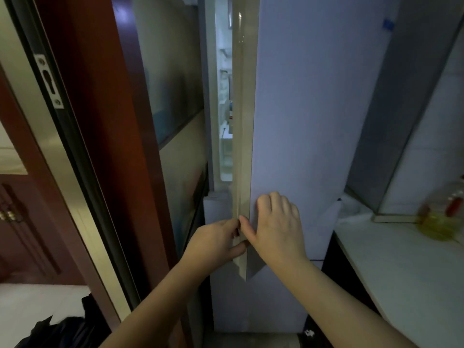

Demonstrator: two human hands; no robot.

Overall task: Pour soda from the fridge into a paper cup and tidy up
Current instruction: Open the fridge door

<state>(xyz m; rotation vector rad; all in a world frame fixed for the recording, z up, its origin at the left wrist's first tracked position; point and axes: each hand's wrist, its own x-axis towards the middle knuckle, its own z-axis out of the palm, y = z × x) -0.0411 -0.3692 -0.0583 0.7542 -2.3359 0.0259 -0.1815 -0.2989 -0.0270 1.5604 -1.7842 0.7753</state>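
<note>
A tall pale-grey fridge fills the middle of the view. Its upper door (pixel 301 109) stands a narrow gap ajar, and lit white shelves (pixel 226 126) show through the slit. My left hand (pixel 216 243) is curled around the lower end of the door's edge strip (pixel 242 146), fingers wrapped behind it. My right hand (pixel 276 222) lies on the door's front face beside that edge, with its thumb on the strip. No soda or paper cup is in sight.
A red-brown wooden door frame (pixel 100 121) with a metal strike plate (pixel 49 81) stands close on the left. A white counter (pixel 401 259) runs along the right, with a yellowish bottle (pixel 442 219) at its back. Something dark lies on the floor (pixel 57 330) at lower left.
</note>
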